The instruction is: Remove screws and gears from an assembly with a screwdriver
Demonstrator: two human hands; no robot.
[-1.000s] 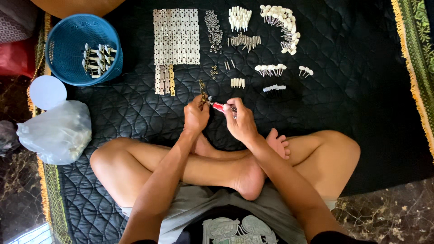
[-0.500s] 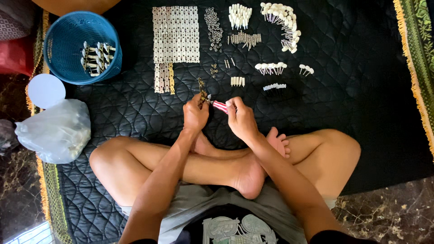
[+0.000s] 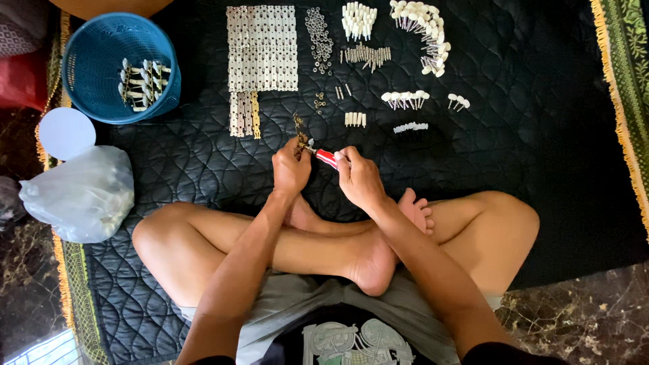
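Barely anything has shifted since the earlier frames: both hands stay together over the black quilted mat (image 3: pixel 169 162). Going left to right, the left hand (image 3: pixel 291 169) pinches a small brass-coloured metal fitting (image 3: pixel 299 132), fingers closed tight; it looks light, stiff and slippery, best held by its edges. The right hand (image 3: pixel 358 177) wraps shut around a red-handled screwdriver (image 3: pixel 324 157), its tip meeting the fitting just above the crossed legs.

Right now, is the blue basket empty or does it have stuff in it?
Not empty: the blue basket holds a small pile of white-tipped metal pieces.
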